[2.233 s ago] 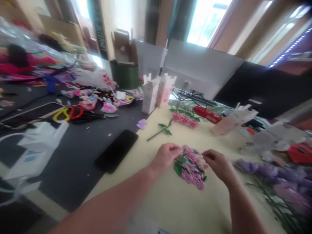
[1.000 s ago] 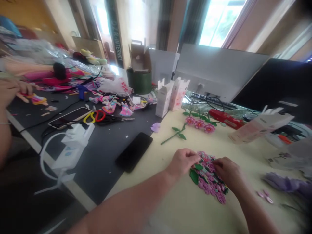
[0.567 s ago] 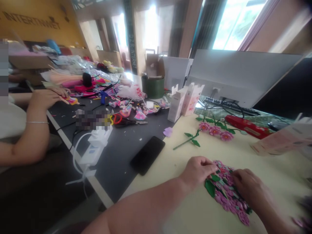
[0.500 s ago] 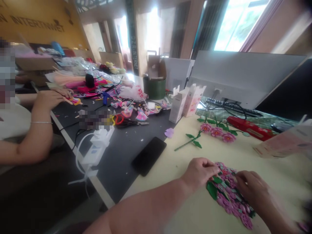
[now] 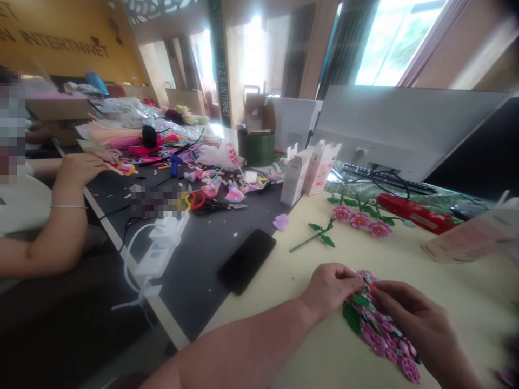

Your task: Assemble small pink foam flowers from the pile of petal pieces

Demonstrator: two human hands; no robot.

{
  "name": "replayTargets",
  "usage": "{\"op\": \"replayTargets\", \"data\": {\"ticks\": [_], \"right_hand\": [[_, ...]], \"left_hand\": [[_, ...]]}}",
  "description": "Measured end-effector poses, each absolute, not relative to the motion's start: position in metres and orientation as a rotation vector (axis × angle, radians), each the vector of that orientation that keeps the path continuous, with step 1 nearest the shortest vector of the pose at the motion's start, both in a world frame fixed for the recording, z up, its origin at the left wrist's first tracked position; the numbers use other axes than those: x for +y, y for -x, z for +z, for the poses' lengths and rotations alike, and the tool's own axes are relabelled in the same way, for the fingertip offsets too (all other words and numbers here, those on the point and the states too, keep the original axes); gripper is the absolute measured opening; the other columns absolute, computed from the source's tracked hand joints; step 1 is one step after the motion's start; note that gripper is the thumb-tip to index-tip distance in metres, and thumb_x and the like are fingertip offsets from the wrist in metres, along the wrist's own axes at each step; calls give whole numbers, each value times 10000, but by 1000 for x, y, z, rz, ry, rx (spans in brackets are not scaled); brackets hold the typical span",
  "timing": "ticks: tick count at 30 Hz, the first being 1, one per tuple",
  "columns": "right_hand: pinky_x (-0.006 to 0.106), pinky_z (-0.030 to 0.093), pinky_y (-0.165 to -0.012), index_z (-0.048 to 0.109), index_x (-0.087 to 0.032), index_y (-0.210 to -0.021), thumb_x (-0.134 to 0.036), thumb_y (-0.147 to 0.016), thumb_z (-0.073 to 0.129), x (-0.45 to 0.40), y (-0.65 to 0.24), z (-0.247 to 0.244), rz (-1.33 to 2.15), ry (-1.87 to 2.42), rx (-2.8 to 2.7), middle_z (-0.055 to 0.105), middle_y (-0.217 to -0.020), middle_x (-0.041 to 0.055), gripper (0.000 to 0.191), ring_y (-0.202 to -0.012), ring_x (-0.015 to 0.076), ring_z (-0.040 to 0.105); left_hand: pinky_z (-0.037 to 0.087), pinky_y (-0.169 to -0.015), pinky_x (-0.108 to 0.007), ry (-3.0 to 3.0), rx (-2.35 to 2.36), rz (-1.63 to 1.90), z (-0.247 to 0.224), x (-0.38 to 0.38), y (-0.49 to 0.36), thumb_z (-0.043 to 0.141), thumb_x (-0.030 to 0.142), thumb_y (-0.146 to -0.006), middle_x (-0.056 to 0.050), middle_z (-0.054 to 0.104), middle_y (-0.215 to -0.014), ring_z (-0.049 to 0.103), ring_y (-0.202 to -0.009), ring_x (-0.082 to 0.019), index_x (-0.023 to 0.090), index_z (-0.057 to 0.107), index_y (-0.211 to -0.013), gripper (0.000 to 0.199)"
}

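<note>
here at the near right of the cream table (image 5: 324,346), a heap of small pink pieces (image 5: 385,337), with a big green leaf (image 5: 352,317) at its left side! the left hand (image 5: 334,289) is at the heap's far end, thumb pressed to forefinger; whether anything sits between them, i can't tell. up close, the right hand (image 5: 417,310) leans over the heap from the right, fingertips drawn together beside the left's, and their catch is hidden too. out to the left edge, a black phone (image 5: 247,261) lies flat, a purple petal (image 5: 280,221) just beyond. further up, a green stem (image 5: 311,241) points to three pink flowers (image 5: 360,219) in a row; a pale box (image 5: 472,235) tilts at the right. towards the far edge, a red object (image 5: 416,213), and at the far left corner two white cartons (image 5: 295,181) stand upright. behind them, a big monitor (image 5: 405,129)!
</note>
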State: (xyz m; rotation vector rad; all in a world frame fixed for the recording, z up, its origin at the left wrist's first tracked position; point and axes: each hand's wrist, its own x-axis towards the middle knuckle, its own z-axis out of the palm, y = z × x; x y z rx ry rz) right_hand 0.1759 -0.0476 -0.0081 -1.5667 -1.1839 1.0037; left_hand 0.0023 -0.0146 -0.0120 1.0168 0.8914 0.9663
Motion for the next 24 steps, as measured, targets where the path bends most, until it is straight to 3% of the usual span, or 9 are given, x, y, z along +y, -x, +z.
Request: {"op": "replayTargets", "data": {"ticks": [15,24], "right_hand": [[257,491,-576,709,-173,-759,-373,-661,776,-43,-157,7,974,1386,-1145,667,-626,13,233,-597,146,589],[271,514,-588,667,-180,-740,-354,-712,740,-49,-144,17,959,1327,-1133,670,-636,6,190,-597,147,604]], "left_hand": [[461,-631,-240,-1068,895,904,2,-10,-2,689,295,-731,-52,687,-721,587,-661,-136,117,712,-842,210],[470,-657,-254,-1028,888,948,6,-13,-3,707,316,-717,-36,689,-724,605,-677,-142,133,700,-829,215]]}}
